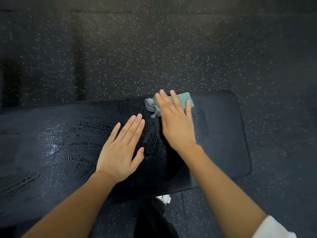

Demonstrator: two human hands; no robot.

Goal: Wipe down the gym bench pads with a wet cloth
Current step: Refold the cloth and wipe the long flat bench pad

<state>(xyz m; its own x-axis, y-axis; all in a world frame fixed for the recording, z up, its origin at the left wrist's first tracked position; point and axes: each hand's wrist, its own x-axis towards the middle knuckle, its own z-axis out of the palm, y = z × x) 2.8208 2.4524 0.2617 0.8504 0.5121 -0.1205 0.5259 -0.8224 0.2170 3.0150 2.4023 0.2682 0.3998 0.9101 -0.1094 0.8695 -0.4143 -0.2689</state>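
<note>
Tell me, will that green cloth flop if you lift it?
Probably floppy: the green cloth bunches into grey folds beside the right hand. Likely slides easily, since the bench pad glistens with wet streaks.

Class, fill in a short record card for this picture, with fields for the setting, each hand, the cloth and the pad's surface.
Setting: black bench pad over a dark speckled floor
Left hand: flat on the pad, fingers straight, holding nothing
Right hand: straight fingers pressing the cloth near the pad's far edge
Cloth: teal, with a grey part showing at its left
Pad surface: wet streaks across the left part; the right end looks mostly dry
Also visible: a white shoe below the pad's near edge
</note>
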